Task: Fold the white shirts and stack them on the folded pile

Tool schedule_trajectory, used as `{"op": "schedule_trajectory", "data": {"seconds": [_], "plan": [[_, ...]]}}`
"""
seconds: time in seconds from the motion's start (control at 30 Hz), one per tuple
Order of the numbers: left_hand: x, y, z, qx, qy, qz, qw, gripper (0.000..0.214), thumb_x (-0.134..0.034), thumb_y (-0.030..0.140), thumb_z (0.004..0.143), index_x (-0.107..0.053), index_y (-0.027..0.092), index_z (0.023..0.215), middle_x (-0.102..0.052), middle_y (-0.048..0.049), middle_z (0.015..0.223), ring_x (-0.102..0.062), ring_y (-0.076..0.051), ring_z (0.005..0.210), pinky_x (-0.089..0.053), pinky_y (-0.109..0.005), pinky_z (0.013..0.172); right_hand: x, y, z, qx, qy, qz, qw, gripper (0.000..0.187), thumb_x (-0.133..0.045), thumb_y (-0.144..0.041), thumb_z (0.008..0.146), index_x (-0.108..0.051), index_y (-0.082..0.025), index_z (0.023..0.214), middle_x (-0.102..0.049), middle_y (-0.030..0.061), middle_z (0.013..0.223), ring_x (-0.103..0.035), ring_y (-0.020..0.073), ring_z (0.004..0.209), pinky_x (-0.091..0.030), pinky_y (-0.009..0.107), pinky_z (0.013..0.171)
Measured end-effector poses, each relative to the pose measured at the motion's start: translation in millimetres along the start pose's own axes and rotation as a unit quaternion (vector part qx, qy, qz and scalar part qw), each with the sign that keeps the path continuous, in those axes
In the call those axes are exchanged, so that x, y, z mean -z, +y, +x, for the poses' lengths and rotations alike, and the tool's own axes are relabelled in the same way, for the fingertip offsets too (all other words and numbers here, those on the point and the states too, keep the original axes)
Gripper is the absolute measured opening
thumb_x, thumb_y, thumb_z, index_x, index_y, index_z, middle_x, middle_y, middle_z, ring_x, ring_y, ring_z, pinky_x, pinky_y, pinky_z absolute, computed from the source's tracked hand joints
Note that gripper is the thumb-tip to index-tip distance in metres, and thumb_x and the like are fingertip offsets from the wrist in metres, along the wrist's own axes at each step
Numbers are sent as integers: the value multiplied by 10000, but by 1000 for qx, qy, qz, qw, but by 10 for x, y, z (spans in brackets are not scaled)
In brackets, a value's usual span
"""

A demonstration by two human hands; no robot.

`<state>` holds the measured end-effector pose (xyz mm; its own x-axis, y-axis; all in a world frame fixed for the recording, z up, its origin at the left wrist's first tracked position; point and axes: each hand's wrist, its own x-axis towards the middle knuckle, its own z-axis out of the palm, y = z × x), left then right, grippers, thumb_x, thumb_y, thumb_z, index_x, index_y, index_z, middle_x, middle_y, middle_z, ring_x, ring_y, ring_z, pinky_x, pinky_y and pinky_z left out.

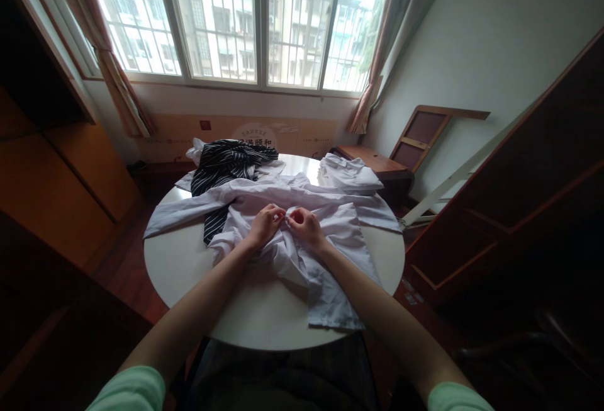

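A white long-sleeved shirt (pixel 330 222) lies spread across the round table, its sleeves reaching out to both sides. Near the shirt's middle, my left hand (pixel 268 223) pinches the cloth between thumb and fingers. Close beside it, my right hand (pixel 306 227) pinches the same shirt, thumb and forefinger forming a ring. The fingertips of both hands almost meet along the front of the shirt. Whatever small part is between them is too small to make out. Folds gather below my hands, and one lower corner hangs toward the table's near edge.
The round white table (pixel 189 272) stands before me. A black striped garment (pixel 221 162) is heaped at its back left, partly under the shirt. Folded white clothes (pixel 349 173) lie at the back right. Beyond are a wooden stand (pixel 365 156), a leaning wooden frame (pixel 419 137) and windows.
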<state>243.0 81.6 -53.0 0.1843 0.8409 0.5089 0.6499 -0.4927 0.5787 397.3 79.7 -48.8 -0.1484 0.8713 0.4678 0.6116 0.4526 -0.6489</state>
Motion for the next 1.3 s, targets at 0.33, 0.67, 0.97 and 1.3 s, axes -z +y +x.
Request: {"op": "schedule_trajectory", "data": {"seconds": [0.33, 0.67, 0.97, 1.3], "plan": [[17, 15, 38, 75, -5, -149, 986, 141, -570, 248, 703, -689, 176, 725, -638, -30, 701, -574, -153, 667, -434, -240, 626, -5, -4, 3, 5, -2, 6, 1000, 90, -598, -257, 706, -614, -172, 731, -628, 22, 675, -543, 137, 611, -420, 255, 622], [32, 35, 63, 107, -24, -218, 970, 217, -619, 347, 641, -686, 144, 680, -669, -50, 675, -589, -172, 657, -431, -243, 593, -4, -14, -7, 19, -14, -7, 1000, 76, -594, -226, 699, -625, -172, 743, -607, 2, 647, -522, 125, 594, -404, 242, 610], [53, 40, 91, 110, -16, -196, 974, 195, -619, 340, 635, -686, 160, 672, -673, -36, 668, -595, -173, 666, -432, -247, 616, 21, -36, -13, 23, -24, -4, 999, 82, -596, -258, 703, -606, -177, 709, -598, -4, 641, -515, 123, 586, -400, 242, 604], [351, 99, 83, 90, -70, -163, 980, 247, -674, 393, 628, -672, 189, 766, -679, -48, 745, -600, -186, 668, -429, -247, 605, 9, 52, 8, -75, -29, -14, 997, 354, -561, -278, 753, -521, -176, 1090, -565, -32, 574, -540, 154, 567, -378, 253, 569]]}}
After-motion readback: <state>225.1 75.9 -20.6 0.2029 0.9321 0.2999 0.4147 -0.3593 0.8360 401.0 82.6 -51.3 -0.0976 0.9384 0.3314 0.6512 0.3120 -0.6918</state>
